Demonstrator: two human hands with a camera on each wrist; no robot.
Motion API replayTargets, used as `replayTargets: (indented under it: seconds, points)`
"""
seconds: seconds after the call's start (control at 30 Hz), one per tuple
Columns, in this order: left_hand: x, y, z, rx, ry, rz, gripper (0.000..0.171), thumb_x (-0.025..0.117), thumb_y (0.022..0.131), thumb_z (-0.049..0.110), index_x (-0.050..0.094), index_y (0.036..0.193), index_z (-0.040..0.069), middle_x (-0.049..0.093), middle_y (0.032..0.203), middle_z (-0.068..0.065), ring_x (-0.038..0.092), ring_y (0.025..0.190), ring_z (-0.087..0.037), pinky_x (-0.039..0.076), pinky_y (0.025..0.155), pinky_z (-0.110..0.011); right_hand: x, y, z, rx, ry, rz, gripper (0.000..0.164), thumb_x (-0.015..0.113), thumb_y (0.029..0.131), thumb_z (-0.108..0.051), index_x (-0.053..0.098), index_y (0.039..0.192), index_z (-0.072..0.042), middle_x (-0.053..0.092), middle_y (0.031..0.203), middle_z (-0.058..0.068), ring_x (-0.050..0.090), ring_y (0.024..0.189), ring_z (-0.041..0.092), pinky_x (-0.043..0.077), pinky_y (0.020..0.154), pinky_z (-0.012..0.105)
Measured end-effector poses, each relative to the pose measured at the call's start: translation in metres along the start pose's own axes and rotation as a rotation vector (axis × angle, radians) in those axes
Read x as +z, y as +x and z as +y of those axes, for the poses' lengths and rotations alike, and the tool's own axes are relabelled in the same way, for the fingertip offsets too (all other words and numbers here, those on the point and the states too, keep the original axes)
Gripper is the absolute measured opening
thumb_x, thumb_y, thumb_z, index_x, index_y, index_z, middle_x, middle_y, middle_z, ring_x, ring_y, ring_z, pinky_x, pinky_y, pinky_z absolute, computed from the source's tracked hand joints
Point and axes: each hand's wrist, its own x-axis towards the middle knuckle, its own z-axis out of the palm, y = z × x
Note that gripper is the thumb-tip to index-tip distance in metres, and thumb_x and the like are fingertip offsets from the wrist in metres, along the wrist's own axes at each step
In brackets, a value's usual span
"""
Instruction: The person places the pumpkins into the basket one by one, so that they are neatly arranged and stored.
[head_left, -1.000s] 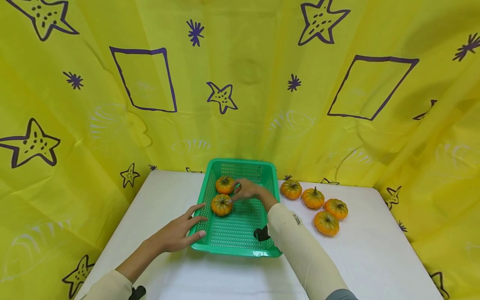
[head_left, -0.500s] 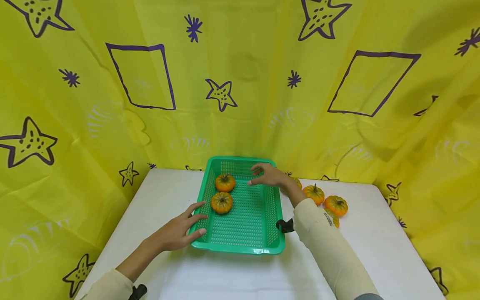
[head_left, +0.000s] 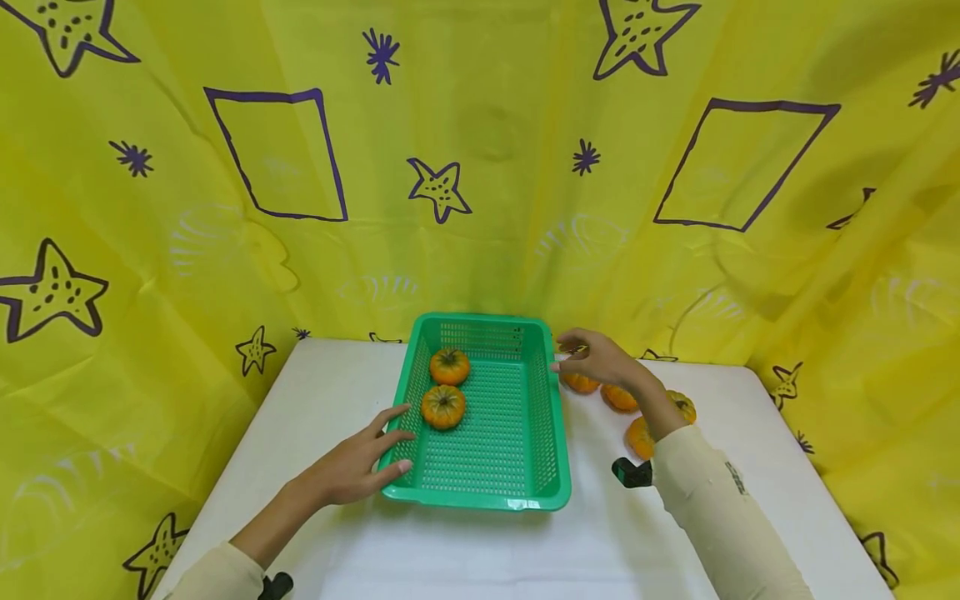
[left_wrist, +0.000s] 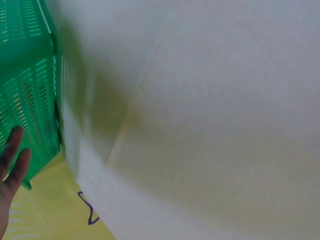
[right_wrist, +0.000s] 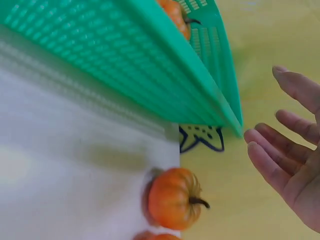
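Green basket (head_left: 468, 501) seems steadied by my unclenched left hand (head_left: 352, 467); my loose, empty right hand (head_left: 600, 358) hovers by one-o'clock pumpkins (right_wrist: 172, 200).

Matching cream sleeves (head_left: 723, 521), kinda wrinkly
Right one stops short of the right hand (head_left: 597, 358), tiny dark print (head_left: 736, 478) just behind the cuff (head_left: 670, 446), stubby black gadget (head_left: 633, 473) poking out beside it. Left sleeve (head_left: 222, 575) ends back from the left hand (head_left: 356, 467), with another black gadget (head_left: 277, 585) there.

Right hand (head_left: 598, 357) partly hides pumpkins (head_left: 619, 400); whether left hand (head_left: 362, 465) touches basket (head_left: 476, 500), unclear.
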Motion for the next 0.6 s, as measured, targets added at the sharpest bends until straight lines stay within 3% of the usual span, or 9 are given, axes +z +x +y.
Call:
replayTargets:
  seconds: [0.13, 0.3, 0.6]
  points:
    - [0.000, 0.000, 0.000, 0.001, -0.002, -0.004, 0.050, 0.051, 0.103, 0.048, 0.057, 0.140, 0.015, 0.023, 0.165, -0.007, 0.059, 0.126, -0.037, 0.052, 0.093, -0.056, -0.010, -0.018, 0.007, 0.001, -0.011, 0.028, 0.052, 0.067, 0.098, -0.025, 0.050, 0.139, 0.002, 0.052, 0.139, 0.029, 0.058, 0.120, 0.045, 0.053, 0.095, 0.051]
    - [0.001, 0.000, 0.001, 0.010, 0.004, -0.004, 0.049, 0.051, 0.103, 0.047, 0.057, 0.139, 0.015, 0.023, 0.165, -0.008, 0.061, 0.123, -0.037, 0.053, 0.092, -0.055, -0.020, -0.043, 0.017, 0.048, -0.027, 0.061, 0.055, 0.067, 0.098, -0.029, 0.049, 0.140, 0.002, 0.050, 0.142, 0.030, 0.057, 0.121, 0.047, 0.054, 0.093, 0.051]
    - [0.000, -0.001, 0.001, 0.003, 0.007, 0.005, 0.049, 0.052, 0.102, 0.048, 0.058, 0.140, 0.016, 0.024, 0.165, -0.005, 0.065, 0.118, -0.031, 0.053, 0.092, -0.052, -0.023, -0.078, 0.053, 0.132, -0.051, 0.091, 0.059, 0.069, 0.096, -0.028, 0.049, 0.139, 0.007, 0.053, 0.139, 0.032, 0.059, 0.118, 0.046, 0.058, 0.086, 0.046]
